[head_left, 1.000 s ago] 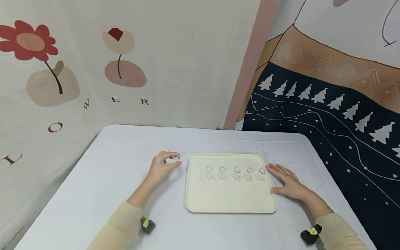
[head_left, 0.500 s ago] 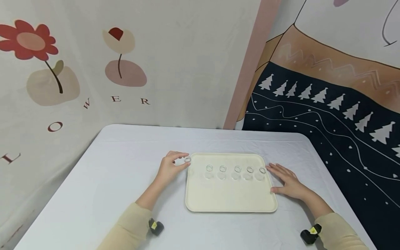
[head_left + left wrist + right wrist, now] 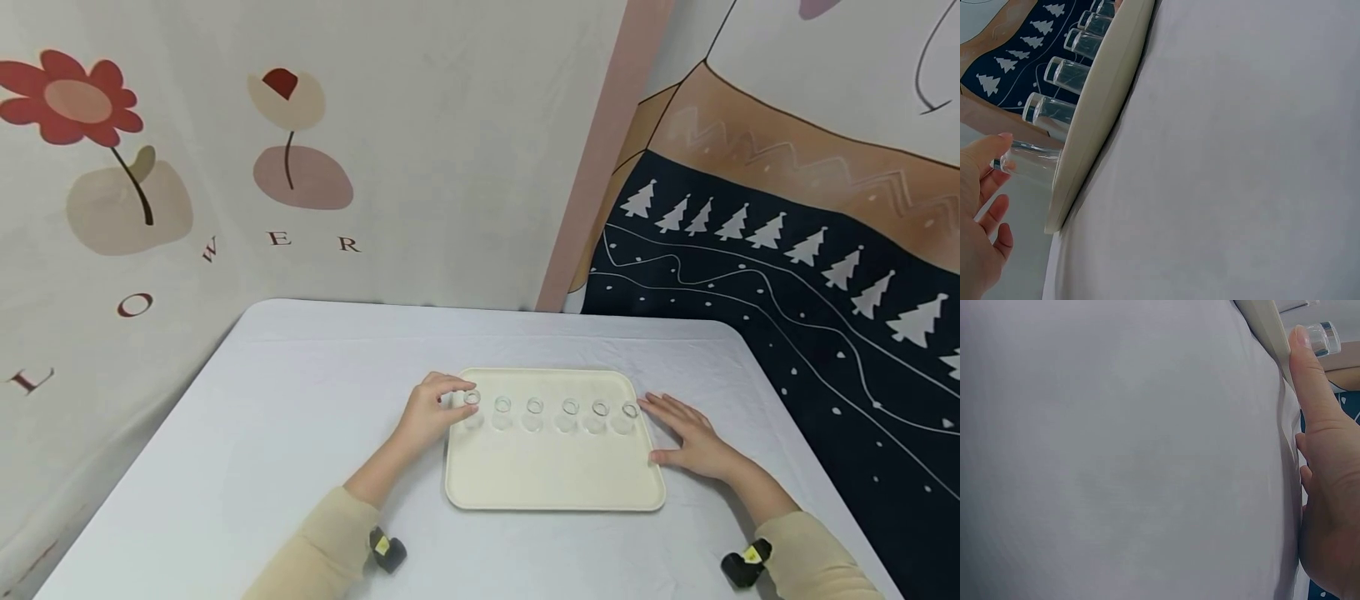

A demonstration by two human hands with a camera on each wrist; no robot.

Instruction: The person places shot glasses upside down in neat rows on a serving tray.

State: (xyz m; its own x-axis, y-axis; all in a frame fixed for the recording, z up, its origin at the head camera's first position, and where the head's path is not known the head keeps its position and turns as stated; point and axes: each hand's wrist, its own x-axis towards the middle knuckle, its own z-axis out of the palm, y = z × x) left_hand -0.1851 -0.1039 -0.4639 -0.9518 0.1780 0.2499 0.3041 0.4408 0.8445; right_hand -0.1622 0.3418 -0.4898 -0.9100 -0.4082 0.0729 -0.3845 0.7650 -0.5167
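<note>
My left hand (image 3: 424,417) pinches a small clear glass (image 3: 1036,161) near its rim, thumb on one side and fingers on the other. That glass stands at the left end of a cream tray (image 3: 555,477), its base at the tray surface in the left wrist view. To its right several matching glasses (image 3: 567,417) stand upright in one row. My right hand (image 3: 693,443) rests at the tray's right edge with fingers spread and straight. In the right wrist view its thumb (image 3: 1310,381) lies along the tray rim, beside a glass (image 3: 1324,339).
A white cloth (image 3: 315,367) covers the table under the tray. Behind it hangs a pale curtain (image 3: 435,167) with printed flowers, and to the right a dark fabric (image 3: 712,308) with white trees. Each sleeve carries a black wrist camera (image 3: 387,552).
My left hand has moved right from beside the tray to over its left end, bringing the glass into line with the row. My right hand has stayed still.
</note>
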